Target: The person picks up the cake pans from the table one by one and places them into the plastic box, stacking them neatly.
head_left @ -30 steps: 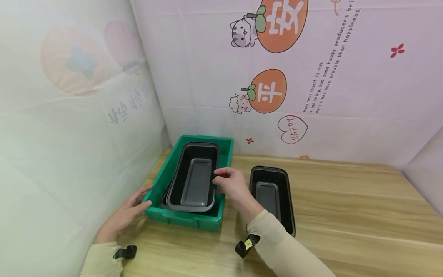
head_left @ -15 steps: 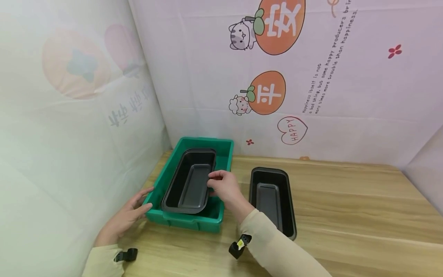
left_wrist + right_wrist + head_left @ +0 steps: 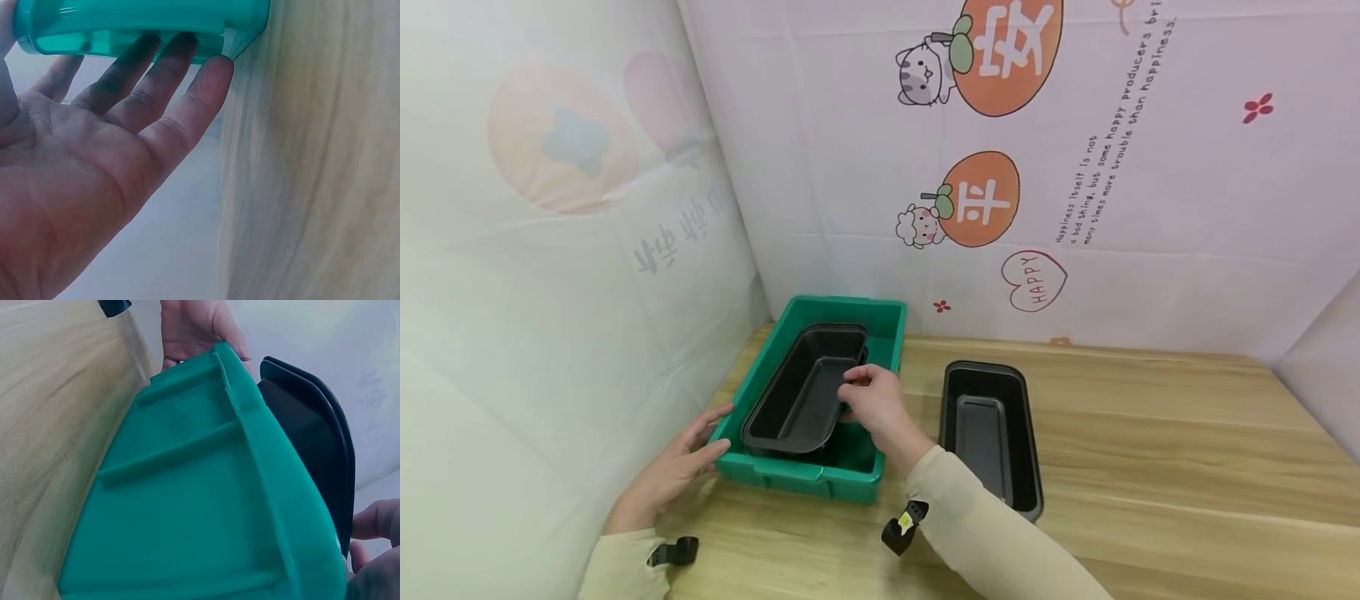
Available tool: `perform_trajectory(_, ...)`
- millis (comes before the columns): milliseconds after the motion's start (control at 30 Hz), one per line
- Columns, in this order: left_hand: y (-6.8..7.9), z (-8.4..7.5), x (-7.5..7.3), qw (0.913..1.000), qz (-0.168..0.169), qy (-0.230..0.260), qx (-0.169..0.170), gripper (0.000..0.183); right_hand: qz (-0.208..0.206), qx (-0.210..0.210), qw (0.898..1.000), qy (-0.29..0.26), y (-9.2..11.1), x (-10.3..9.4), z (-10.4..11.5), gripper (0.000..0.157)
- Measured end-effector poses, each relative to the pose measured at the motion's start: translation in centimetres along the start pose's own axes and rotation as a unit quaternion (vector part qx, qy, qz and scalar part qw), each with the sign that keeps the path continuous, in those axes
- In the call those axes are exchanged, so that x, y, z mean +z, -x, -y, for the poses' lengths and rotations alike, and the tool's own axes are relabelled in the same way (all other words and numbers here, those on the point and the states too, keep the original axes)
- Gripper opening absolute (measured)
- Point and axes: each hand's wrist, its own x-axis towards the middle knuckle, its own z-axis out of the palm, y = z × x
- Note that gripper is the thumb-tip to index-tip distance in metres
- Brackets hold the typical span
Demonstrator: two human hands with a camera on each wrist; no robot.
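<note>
A dark loaf pan [image 3: 805,400] tilts inside the green plastic bin [image 3: 788,473], its left side lower than its right. My right hand [image 3: 880,408] pinches the pan's right rim between thumb and fingers. In the right wrist view the pan [image 3: 306,425] stands up past the bin's edge, held by my right hand [image 3: 381,550]. At the bin's near left corner, my left hand [image 3: 662,475] rests with fingers spread. Straight fingers of the left hand [image 3: 100,162] touch the bin's outer side [image 3: 125,19] in the left wrist view. A dark edge below the held pan is mostly hidden.
Another dark loaf pan [image 3: 983,433] sits upright on the wooden table [image 3: 1150,467], right of the bin and partly behind the right forearm. Printed cloth [image 3: 850,167] hangs at the back, and a pale cloth wall [image 3: 550,333] closes off the left.
My right hand has moved the loaf pan left and lower into the bin, and the pan now leans more to the left. The left hand has hardly moved.
</note>
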Motion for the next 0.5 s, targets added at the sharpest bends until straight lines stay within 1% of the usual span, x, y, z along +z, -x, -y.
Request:
perform_trajectory(133, -0.1, 0.0, 0.0, 1.0000, 0.001, -0.004, 0.000, 0.058, -0.005, 0.009, 1.000, 0.005, -0.4, 0.2, 0.0, 0.021)
perform_trajectory(300, 0.0, 0.0, -0.1, 1.0000, 0.002, -0.002, 0.001, 0.058, 0.000, 0.011, 1.000, 0.012, -1.0, 0.4, 0.0, 0.023)
perform_trajectory(500, 0.1, -0.2, 0.0, 1.0000, 0.001, -0.001, -0.006, 0.058, 0.007, 0.011, 1.000, 0.024, -1.3, 0.7, -0.1, 0.021)
